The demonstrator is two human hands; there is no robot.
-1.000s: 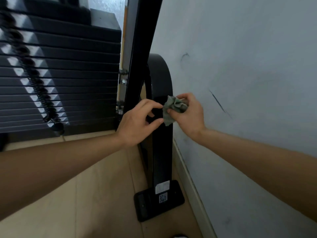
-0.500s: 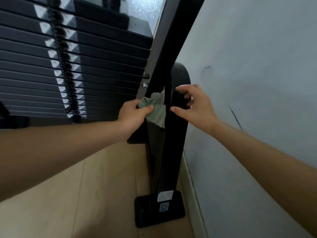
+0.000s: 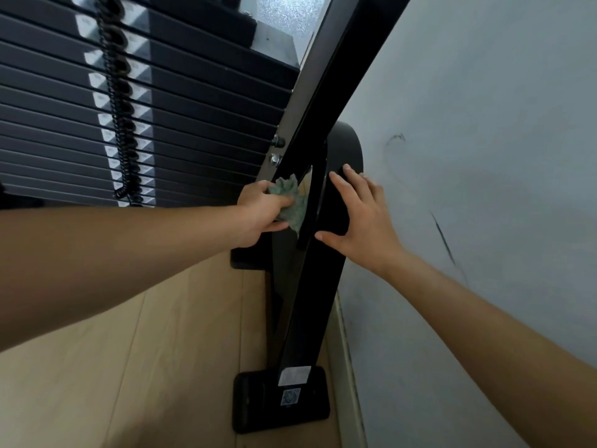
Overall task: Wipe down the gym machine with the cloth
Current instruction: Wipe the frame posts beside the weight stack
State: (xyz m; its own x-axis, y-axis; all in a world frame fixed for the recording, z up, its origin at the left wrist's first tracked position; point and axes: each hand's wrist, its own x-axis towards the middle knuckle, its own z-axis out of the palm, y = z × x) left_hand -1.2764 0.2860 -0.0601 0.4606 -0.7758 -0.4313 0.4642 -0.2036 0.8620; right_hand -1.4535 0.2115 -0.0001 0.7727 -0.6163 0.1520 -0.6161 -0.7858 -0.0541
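Nearest you, at the base of the gym machine post (image 3: 307,318), its foot plate (image 3: 255,409) rests on the wooden floor (image 3: 145,350). Higher up the post, your left hand (image 3: 258,211) grips the bunched green cloth (image 3: 292,202) against the post's left face, just below two bolts (image 3: 276,150). Your right hand (image 3: 361,218) lies flat on the post's right side, fingers spread, holding nothing. Left of the post and beyond it stands the weight stack (image 3: 177,108). You look mid-wipe; what is already clean can't be told, and the stack probably remains.

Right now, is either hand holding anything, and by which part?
The left hand grips the bunched green cloth by its left side; the right hand holds nothing.
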